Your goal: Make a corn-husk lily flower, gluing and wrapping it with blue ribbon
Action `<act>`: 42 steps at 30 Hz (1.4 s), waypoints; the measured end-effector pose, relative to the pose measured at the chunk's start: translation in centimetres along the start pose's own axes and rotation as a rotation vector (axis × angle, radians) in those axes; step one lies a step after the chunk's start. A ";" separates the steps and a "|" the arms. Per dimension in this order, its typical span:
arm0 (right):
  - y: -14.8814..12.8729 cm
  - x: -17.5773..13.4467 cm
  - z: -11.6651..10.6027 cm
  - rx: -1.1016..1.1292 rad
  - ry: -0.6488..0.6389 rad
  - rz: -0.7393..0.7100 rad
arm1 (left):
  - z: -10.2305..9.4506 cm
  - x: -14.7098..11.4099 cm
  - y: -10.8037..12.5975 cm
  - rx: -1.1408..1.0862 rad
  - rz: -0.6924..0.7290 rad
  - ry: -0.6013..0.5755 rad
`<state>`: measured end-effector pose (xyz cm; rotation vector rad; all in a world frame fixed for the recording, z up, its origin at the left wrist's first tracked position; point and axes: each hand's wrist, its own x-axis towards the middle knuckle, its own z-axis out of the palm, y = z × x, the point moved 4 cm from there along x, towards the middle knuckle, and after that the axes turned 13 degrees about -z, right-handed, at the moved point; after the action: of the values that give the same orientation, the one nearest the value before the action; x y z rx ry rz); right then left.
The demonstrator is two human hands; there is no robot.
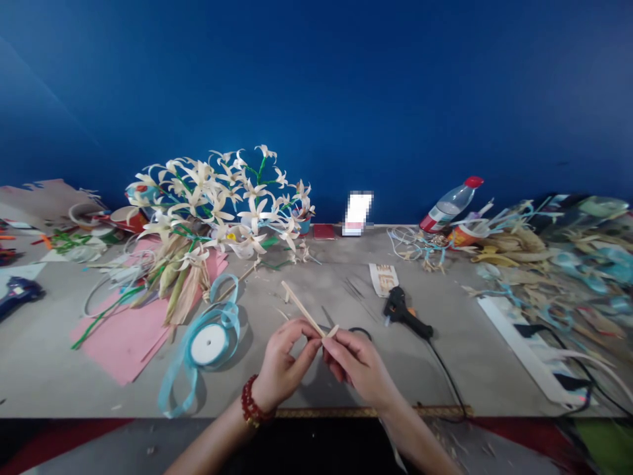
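Observation:
Over the front middle of the table, both hands meet at a narrow pale strip (302,309) that looks like dried corn husk. It slants up and away to the left, with a short folded end beside my right fingers. My left hand (289,356), with a red bead bracelet at the wrist, pinches the strip's lower part between thumb and fingers. The thumb and forefinger of my right hand (361,363) close on the same end. A spool of blue ribbon (208,344) lies left of the hands. To their right is a black glue gun (406,315).
White handmade flowers (222,191) crowd the back left, above pink paper sheets (126,336). A plastic bottle (450,206) leans at the back right. A white power strip (527,353) with cords lies at right, near scattered husks and ribbon scraps. A lit phone (357,212) stands against the wall.

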<state>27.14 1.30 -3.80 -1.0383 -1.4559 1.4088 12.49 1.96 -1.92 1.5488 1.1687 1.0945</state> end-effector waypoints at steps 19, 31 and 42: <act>0.9 -1.5 -0.8 0.741 -0.101 0.014 | -0.6 0.0 -2.0 -0.157 -0.008 0.086; 0.0 0.1 0.9 0.075 0.071 -0.048 | -0.1 -0.5 0.7 0.026 0.216 0.069; -1.1 -2.4 -1.0 0.636 -0.098 -0.016 | -1.2 0.2 -2.6 -0.036 -0.019 0.154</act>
<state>28.82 -0.75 -2.69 -0.5559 -0.9626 1.7654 10.83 2.79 -4.08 1.4434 1.2567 1.2336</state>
